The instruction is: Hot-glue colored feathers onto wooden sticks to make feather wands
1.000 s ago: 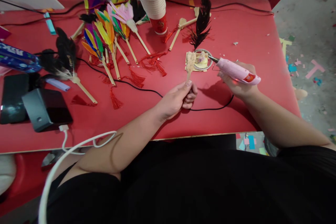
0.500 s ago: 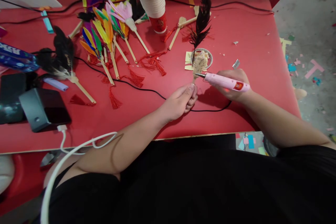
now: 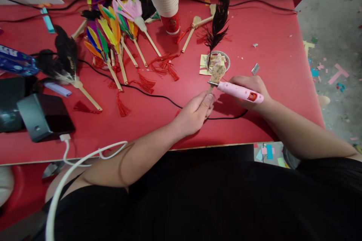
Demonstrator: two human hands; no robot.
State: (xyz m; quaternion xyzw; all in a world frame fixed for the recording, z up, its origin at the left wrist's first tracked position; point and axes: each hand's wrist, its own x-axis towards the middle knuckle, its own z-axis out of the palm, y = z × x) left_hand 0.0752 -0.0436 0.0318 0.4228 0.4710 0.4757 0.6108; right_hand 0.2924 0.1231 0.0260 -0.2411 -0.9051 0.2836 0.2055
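My left hand (image 3: 195, 113) is closed round the lower part of a wooden handle with a broad, glue-smeared flat head (image 3: 218, 72). My right hand (image 3: 250, 87) grips a pink hot glue pen (image 3: 237, 91); its metal tip lies at the neck of the handle, just below the head. A black feather (image 3: 220, 15) stretches away beyond the head, its quill end over a small round dish (image 3: 227, 62) on pale yellow paper (image 3: 203, 61). Whether the feather is fixed to the head I cannot tell.
Several colourful feather fans (image 3: 110, 37) with red tassels lie to the left, near stacked paper cups (image 3: 169, 7). Bare wooden handles (image 3: 189, 37) lie beyond my hands. A small metal piece (image 3: 255, 69) is at right. Black cord (image 3: 141, 91) crosses the red table (image 3: 277, 37). A dark box (image 3: 45, 116) stands left.
The glue pen's tip has moved slightly left and down across the neck of the wooden handle. The handle's head has tilted a little to the right.
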